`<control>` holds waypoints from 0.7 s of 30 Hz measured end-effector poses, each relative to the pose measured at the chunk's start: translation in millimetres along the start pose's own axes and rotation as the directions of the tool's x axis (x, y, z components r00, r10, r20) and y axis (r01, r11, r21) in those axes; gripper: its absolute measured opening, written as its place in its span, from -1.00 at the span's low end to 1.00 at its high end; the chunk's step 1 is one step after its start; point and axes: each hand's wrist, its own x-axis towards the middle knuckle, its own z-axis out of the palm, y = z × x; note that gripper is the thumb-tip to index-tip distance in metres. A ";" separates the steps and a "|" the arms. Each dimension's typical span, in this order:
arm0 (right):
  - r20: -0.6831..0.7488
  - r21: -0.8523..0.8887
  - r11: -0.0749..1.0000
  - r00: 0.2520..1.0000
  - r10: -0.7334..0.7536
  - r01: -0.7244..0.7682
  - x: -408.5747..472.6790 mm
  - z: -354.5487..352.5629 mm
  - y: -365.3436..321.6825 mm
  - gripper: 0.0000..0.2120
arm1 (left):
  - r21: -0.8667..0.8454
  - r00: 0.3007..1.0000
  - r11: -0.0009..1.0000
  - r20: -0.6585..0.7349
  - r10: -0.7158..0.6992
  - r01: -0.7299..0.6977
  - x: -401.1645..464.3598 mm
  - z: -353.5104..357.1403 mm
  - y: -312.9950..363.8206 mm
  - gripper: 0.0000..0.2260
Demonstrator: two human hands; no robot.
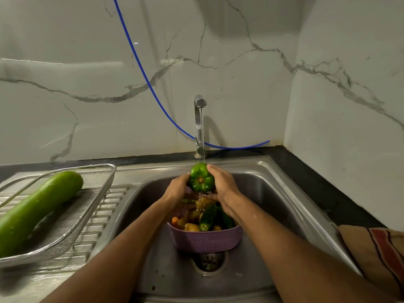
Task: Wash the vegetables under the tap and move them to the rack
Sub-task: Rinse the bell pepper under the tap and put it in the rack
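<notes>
Head view: green pepper (200, 177) between both hands.

Steel sink (273, 193) before me holding the purple basket (205, 241), mesh rack (87, 206) on its drainboard at my left, black surface (323, 189) behind, striped cloth (380, 254) at my right

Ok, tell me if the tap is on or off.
On. A thin stream falls from the tap onto the green pepper held in both hands.

Glossy green bell pepper (200, 177), stem end toward camera, sits under the steel tap (199, 125) stream. Long pale-green bottle gourd (37, 211) lies diagonally in the wire-mesh rack (87, 206). Purple plastic basket (205, 240) in the sink holds cucumbers, carrot, potatoes.
</notes>
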 end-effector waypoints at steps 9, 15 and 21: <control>-0.061 -0.257 0.939 0.966 -0.252 0.229 -1.2 -8.5 3.5 -0.60 | -0.038 0.991 0.994 0.084 0.101 -0.098 -7.5 13.2 0.8 -0.63; -0.096 -0.149 0.973 0.977 -0.192 0.176 0.1 9.3 0.5 -0.66 | -0.253 0.992 0.962 0.049 0.117 -0.101 -5.3 12.8 -0.3 -0.72; 0.031 -0.214 0.960 0.984 -0.177 0.180 -0.2 8.3 4.4 -0.50 | -0.272 0.991 0.955 0.026 0.135 -0.122 -7.0 16.7 1.9 -0.75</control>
